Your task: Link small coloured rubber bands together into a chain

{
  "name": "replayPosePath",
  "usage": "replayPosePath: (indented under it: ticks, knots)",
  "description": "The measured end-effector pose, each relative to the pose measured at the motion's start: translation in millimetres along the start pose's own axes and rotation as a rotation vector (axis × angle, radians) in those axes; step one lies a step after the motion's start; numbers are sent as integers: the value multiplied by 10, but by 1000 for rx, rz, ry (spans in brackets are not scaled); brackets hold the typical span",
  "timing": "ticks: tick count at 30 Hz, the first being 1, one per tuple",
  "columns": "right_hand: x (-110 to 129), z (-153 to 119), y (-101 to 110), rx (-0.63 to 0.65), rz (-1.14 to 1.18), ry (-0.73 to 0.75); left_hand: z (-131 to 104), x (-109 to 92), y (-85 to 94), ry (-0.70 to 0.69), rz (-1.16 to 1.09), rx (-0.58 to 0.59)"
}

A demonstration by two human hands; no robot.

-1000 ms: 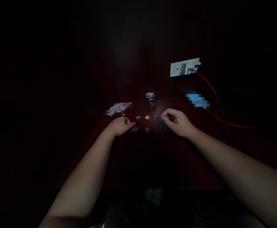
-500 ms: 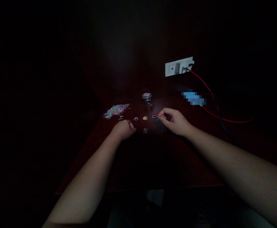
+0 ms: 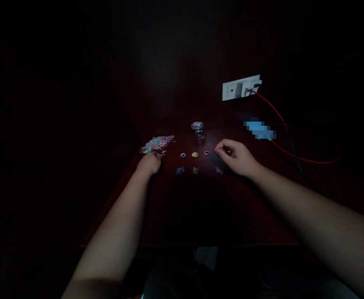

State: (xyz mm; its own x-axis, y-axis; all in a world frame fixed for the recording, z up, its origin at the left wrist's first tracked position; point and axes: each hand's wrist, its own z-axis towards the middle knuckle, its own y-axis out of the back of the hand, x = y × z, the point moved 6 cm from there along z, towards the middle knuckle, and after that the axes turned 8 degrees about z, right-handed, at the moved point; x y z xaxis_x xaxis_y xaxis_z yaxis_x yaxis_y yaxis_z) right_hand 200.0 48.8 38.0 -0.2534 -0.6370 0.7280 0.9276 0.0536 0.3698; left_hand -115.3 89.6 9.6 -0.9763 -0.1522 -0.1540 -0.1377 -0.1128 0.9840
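My left hand (image 3: 150, 164) is curled at the near edge of a pile of small coloured elastic bands (image 3: 157, 143). Its fingertips are mostly hidden, close to a small shiny piece (image 3: 163, 152). My right hand (image 3: 238, 158) has thumb and forefinger pinched together; anything between them is too small to make out. Left of those fingertips lie a pink band ring (image 3: 206, 153), some yellow bands (image 3: 195, 154) and a blue band ring (image 3: 183, 155) in a row. Nearer me are small groups of blue bands (image 3: 180, 170), yellowish bands (image 3: 195, 170) and purple bands (image 3: 219, 170).
A clear round jar (image 3: 197, 129) with a lid stands behind the row. On the wall is a white socket (image 3: 241, 88) with a plugged-in charger. Its red cable (image 3: 306, 158) runs to a pixelated blue object (image 3: 259, 129) on the dark red table (image 3: 182, 224).
My left hand has moved left and away from me to the pile, uncovering the blue bands. My right hand stays pinched near the pink ring. The whole view has shifted slightly.
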Motion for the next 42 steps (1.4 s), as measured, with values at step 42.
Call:
replayPosePath:
  ticks: [42]
  knots:
    - [80, -65, -170, 164, 52, -4, -804, -1320, 195, -749, -251, -91]
